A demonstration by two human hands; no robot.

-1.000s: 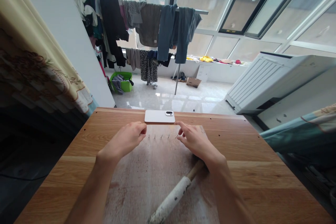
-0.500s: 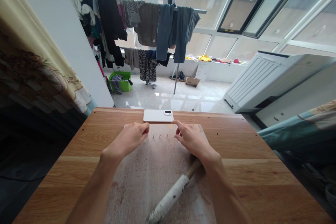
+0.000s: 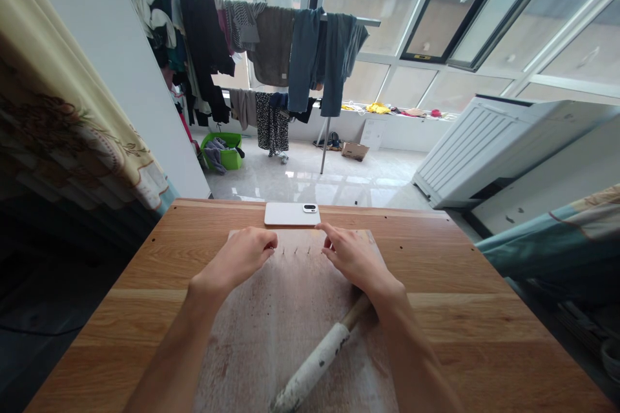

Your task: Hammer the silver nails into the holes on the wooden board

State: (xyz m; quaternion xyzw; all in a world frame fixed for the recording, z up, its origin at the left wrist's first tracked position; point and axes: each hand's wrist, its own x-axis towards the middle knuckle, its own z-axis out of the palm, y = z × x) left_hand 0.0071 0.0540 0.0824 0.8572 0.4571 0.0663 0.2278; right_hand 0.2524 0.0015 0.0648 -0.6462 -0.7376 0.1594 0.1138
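Note:
My left hand [image 3: 249, 253] is closed, thumb and fingers pressed together, at the left end of a row of thin nails [image 3: 296, 251]. The nails stand up from a worn wooden board [image 3: 252, 335]; whatever the fingertips hold is hidden. On the row's right side is my right hand [image 3: 353, 255], with the index finger pointing forward and the other fingers curled in towards the thumb. Its grip is too small to make out. Under my right wrist lies a wooden-handled tool [image 3: 314, 361] with a dirty white wrap, its far end covered by my forearm.
A white phone [image 3: 288, 213] lies face down beyond the board, near the far edge of the wooden table [image 3: 450, 310]. Past the table are a clothes rack with hanging laundry [image 3: 305, 58], a green basket [image 3: 232, 158] and a white appliance [image 3: 475, 148].
My left hand has shifted slightly right, now covering the spot by the leftmost nail. The right hand has moved a touch left. The tool, board and phone stay put.

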